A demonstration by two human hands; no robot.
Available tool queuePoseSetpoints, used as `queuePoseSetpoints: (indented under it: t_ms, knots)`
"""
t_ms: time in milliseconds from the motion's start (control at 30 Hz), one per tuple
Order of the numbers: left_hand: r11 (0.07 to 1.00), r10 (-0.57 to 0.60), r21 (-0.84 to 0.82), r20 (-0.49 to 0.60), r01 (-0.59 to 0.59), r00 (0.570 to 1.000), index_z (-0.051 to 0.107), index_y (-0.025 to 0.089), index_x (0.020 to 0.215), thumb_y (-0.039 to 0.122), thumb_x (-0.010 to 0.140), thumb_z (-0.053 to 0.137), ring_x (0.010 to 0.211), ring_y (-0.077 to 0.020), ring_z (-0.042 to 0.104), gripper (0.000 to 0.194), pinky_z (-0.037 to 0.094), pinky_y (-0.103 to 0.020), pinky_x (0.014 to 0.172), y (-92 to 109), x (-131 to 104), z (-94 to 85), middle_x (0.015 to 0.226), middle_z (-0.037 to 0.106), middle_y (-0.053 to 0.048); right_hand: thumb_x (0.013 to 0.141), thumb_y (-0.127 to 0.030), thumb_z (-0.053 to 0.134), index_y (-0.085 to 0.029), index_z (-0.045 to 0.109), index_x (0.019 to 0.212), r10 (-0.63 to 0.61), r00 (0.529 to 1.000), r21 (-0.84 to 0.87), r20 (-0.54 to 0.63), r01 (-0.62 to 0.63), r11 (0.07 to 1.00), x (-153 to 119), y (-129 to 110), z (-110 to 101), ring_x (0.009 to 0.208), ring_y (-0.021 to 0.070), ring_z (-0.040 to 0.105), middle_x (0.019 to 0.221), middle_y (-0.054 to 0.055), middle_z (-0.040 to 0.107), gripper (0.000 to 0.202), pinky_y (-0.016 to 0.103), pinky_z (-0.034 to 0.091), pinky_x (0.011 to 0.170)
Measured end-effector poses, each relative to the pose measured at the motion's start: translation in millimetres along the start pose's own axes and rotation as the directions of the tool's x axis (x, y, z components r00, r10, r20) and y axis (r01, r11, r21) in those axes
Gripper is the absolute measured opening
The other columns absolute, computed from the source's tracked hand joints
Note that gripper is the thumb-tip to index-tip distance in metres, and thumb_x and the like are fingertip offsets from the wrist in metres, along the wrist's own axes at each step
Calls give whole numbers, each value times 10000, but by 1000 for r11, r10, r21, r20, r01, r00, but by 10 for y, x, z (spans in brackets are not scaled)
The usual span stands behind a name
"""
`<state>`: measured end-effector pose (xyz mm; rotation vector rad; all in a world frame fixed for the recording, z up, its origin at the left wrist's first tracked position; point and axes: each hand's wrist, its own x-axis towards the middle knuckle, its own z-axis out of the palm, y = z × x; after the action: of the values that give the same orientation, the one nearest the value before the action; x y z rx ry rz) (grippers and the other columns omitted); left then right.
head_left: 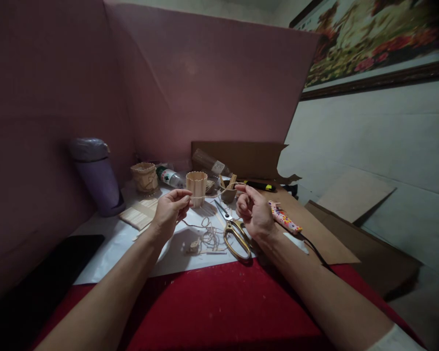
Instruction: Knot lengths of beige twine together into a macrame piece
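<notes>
A length of twine (215, 195) stretches between my two hands, in front of a small cup of upright wooden craft sticks (196, 184). My left hand (171, 208) pinches the twine between thumb and fingertips, its other fingers curled. On the right, the strand runs to the fingertips of my right hand (254, 208), which are closed on it. Below the hands, a loose tangle of twine (211, 237) lies on the white paper (171, 263). Gold-handled scissors (237, 241) rest beside my right hand, blades partly apart and pointing away from me.
A twine-wrapped stick cup (145, 178), flat craft sticks (141, 213) and a purple container (98, 181) stand left. Plastic bottles (171, 176) lie behind. At right are a spotted glue gun (283, 218) with a cord, a black-and-yellow tool (259, 186) and a cardboard sheet (314, 229).
</notes>
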<state>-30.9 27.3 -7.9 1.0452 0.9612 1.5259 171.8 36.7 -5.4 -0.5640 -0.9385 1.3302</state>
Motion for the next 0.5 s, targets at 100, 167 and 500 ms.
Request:
queuePoseSetpoints:
  t_ms: [100, 167, 500]
  knots:
    - [994, 42, 105, -25, -39, 999, 630, 122, 743, 220, 577, 716, 392, -50, 381, 211, 207, -167, 371, 8, -24, 43, 514, 568, -2, 765, -328, 552, -165, 605, 850, -8, 999, 4, 49, 8, 1000, 7, -48, 2, 390, 47, 298, 509, -65, 451, 191, 187, 208, 380]
    - [974, 84, 211, -1, -82, 996, 661, 122, 722, 242, 587, 709, 403, -58, 372, 187, 201, -180, 374, 17, -44, 73, 496, 540, 8, 782, -338, 534, -175, 614, 893, -28, 997, 10, 72, 27, 1000, 6, -94, 9, 402, 52, 303, 535, -60, 454, 213, 192, 214, 381]
    - [939, 251, 307, -307, -154, 918, 589, 146, 567, 279, 638, 634, 400, -66, 307, 157, 175, -199, 379, 115, 88, -109, 448, 407, 48, 796, -372, 584, -192, 529, 728, -79, 997, 16, -4, 79, 997, 57, -294, -23, 373, 56, 162, 456, -98, 259, 201, 199, 136, 361]
